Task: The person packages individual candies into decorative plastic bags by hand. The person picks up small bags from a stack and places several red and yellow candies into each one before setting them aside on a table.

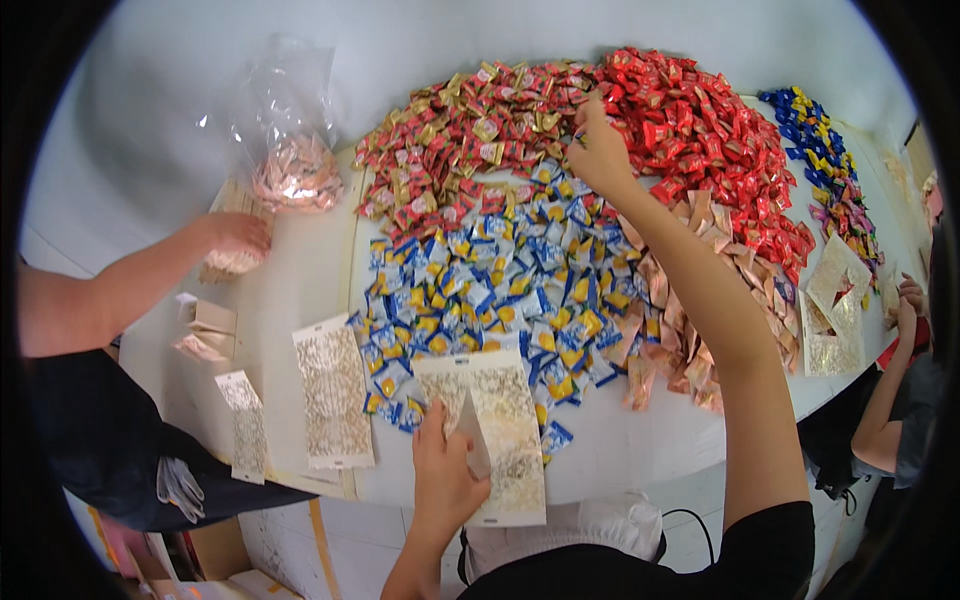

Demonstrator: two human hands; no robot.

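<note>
My left hand (444,469) grips a cream gold-patterned paper box (514,427) by its left side, near a long slit in its face. My right hand (601,150) reaches far forward, over the border between the red-wrapped candies (690,127) and the red-and-gold wrapped candies (465,139). Its fingertips are partly hidden, so whether they pinch a candy is unclear. Below that hand spread blue-and-white candies with yellow pictures (480,285). Peach-coloured wrapped pieces (739,292) lie under my right forearm.
Another patterned box (334,394) lies left of mine. At the left, a co-worker's hand (240,236) rests on stacked pale cards, near a clear bag of peach-wrapped pieces (300,176). Blue-and-yellow candies (810,131) lie far right, above patterned boxes (836,315) and another person's hand (910,296).
</note>
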